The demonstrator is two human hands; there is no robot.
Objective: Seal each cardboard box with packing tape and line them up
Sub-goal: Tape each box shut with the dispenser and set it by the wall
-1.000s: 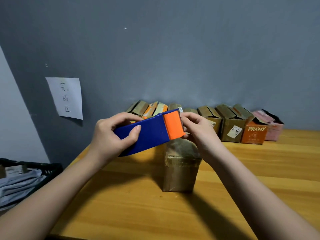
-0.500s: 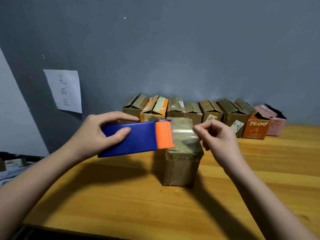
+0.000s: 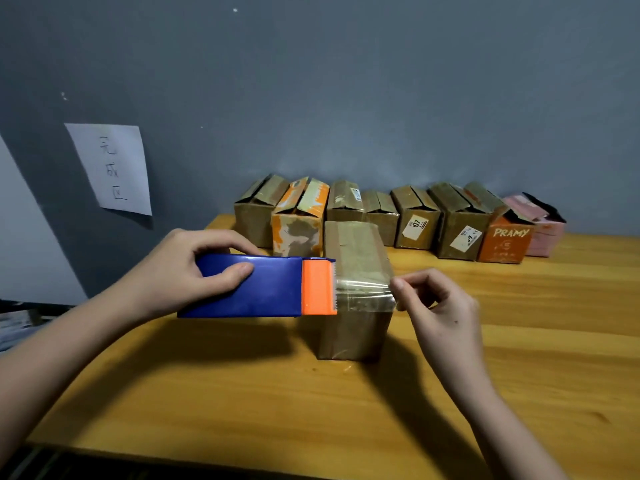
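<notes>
A brown cardboard box stands upright in the middle of the wooden table. My left hand grips a blue tape dispenser with an orange cutter end, held level just left of the box. A strip of clear tape stretches from the cutter across the box's near top edge. My right hand pinches the free end of the tape at the box's right side.
A row of several cardboard boxes lines the grey wall at the back, ending with an orange box and a pink one. A paper sign hangs on the wall. A dark bin sits off the table's left edge.
The tape has been pulled out of the dispenser to the right across the box. Both hands have dropped lower, and my right hand has moved right, away from the cutter.
</notes>
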